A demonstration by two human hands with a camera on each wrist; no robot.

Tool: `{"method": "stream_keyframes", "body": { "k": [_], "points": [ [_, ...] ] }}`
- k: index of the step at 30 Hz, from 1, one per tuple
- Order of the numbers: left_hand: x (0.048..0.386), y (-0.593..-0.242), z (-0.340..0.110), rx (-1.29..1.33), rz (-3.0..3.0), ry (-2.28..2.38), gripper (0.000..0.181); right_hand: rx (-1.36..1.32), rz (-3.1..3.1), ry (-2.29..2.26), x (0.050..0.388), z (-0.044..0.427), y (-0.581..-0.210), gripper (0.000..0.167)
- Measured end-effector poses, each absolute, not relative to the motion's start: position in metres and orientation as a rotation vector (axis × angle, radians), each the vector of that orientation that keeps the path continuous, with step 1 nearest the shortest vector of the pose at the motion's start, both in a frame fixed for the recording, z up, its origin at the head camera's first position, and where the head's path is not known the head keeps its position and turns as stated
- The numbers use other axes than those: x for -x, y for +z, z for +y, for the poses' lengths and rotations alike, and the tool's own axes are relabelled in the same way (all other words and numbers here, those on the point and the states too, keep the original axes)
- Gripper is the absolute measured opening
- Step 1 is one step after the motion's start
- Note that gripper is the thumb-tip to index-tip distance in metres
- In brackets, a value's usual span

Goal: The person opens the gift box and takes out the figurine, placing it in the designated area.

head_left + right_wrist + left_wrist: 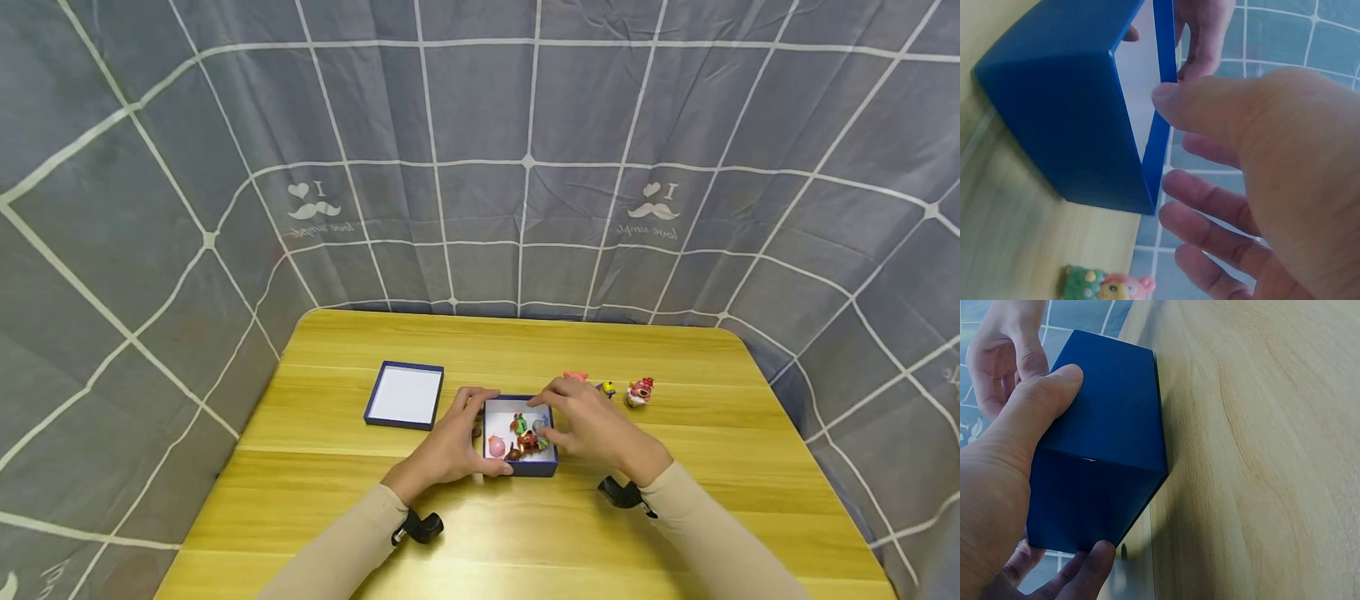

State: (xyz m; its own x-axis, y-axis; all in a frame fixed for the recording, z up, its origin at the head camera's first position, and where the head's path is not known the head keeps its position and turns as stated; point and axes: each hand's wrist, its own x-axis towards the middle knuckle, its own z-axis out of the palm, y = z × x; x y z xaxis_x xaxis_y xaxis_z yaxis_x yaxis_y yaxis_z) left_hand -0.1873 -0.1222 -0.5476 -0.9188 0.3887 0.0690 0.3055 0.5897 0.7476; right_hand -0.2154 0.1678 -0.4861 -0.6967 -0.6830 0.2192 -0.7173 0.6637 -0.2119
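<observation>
A blue box (1104,400) with a white inside stands on the table, its top uncovered. Several small toy figures lie in it: a pink one (497,447), a red-and-green one (519,424) and brown ones (528,442). My left hand (452,442) grips the box from the left, thumb on the near wall and fingers around the far side. Over the box's right edge is my right hand (596,422), its thumb at the opening and its other fingers loosely spread. Nothing shows between those fingers.
A blue-edged lid (406,395) lies with its white inside up, left of the box. Right of the box are more figures: a red-and-white one (639,392), a yellow-and-blue one (607,389) and a pink one (576,376), partly hidden by the right hand.
</observation>
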Motion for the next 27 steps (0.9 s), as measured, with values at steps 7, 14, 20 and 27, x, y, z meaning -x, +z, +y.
{"method": "stream_keyframes", "body": {
  "k": [7,14,20,27],
  "points": [
    [0.187,-0.546,-0.122,-0.585,2.711,1.218,0.124,-1.226,-2.797,0.334,0.216,0.159,-0.486,0.047],
    [0.186,-0.546,-0.122,-0.579,2.709,1.222,0.123,-1.293,-2.857,0.301,0.215,0.153,-0.487,0.050],
    [0.186,-0.546,-0.122,-0.575,2.708,1.227,0.123,-1.281,-2.880,0.251,0.216,0.149,-0.489,0.049],
    [0.185,-0.545,-0.122,-0.565,2.707,1.225,0.123,-1.288,-2.890,0.202,0.216,0.143,-0.490,0.047]
  ]
}}
